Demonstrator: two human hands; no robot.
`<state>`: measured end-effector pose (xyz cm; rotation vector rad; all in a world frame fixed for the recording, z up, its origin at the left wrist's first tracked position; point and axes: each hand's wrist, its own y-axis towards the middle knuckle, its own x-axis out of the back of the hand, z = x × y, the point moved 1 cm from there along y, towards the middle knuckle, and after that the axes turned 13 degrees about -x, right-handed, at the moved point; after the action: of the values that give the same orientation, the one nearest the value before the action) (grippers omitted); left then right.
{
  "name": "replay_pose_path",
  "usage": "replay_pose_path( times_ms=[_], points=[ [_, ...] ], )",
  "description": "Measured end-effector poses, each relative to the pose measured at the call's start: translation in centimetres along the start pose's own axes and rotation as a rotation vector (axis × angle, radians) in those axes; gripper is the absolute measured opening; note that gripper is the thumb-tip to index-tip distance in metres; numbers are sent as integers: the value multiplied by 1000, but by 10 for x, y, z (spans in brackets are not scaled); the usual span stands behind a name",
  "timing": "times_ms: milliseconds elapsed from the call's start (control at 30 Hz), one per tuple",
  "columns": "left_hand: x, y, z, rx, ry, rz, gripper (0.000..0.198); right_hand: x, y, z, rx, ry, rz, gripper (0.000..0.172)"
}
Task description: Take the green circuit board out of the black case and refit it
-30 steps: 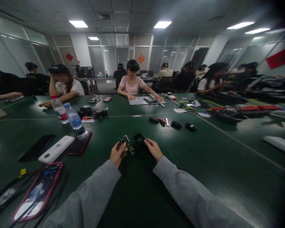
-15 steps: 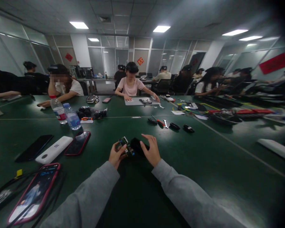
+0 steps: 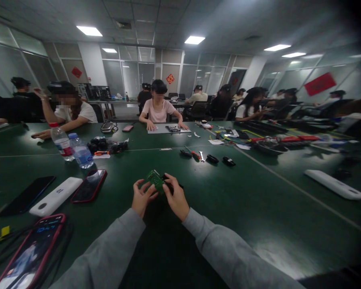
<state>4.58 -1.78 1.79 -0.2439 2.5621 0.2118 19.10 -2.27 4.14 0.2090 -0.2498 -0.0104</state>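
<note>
Both hands meet over the green table (image 3: 228,208) just in front of me. My left hand (image 3: 140,198) pinches the near edge of a small green circuit board (image 3: 155,179), its flat underside turned up. My right hand (image 3: 176,196) is closed on the board's right side together with a black plastic piece (image 3: 168,183) that shows between its fingers. Grey sleeves cover both forearms.
To my left lie a red-cased phone (image 3: 88,185), a white power bank (image 3: 55,196), a black phone (image 3: 26,195), another phone (image 3: 27,253) and two water bottles (image 3: 72,147). Screwdrivers and small black parts (image 3: 207,156) lie ahead. A white bar (image 3: 335,184) lies right. Several people sit opposite.
The board was turned over, component side down, and the black piece was brought against it. My right hand went from reaching over the black piece to gripping beside the left. The view shifted right.
</note>
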Motion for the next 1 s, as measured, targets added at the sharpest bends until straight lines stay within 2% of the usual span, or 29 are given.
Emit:
replay_pose_path(
  times_ms=[133, 233, 333, 433, 533, 633, 767, 867, 933, 1000],
  points=[
    [2, 5, -1, -8, -23, 51, 53, 6, 6, -2, -298, 422, 181, 44],
    [2, 7, -1, 29, -64, 124, 49, 5, 5, -2, -458, 629, 322, 42],
    [2, 5, -2, 65, -86, 180, 48, 3, 2, -1, -520, 703, 419, 39],
    [3, 3, -4, 81, -48, 114, 51, 0, -1, 0, -554, 674, 497, 39],
    [5, 4, -5, 83, 6, 72, 48, -2, -3, 1, -540, 632, 526, 43],
    [4, 4, -7, 58, 48, 80, 47, -1, -2, 1, -445, 497, 494, 47],
    [0, 0, -11, -14, 146, 159, 50, 0, -1, 1, -251, 280, 460, 50],
    [-3, -2, -12, -30, 183, 216, 54, 2, -2, 5, -177, 219, 473, 50],
    [-2, -1, -10, -45, 152, 218, 54, 6, -1, 9, -146, 192, 428, 53],
    [1, 3, -9, -49, 108, 205, 54, 12, 5, 14, -121, 163, 293, 55]
  ],
)
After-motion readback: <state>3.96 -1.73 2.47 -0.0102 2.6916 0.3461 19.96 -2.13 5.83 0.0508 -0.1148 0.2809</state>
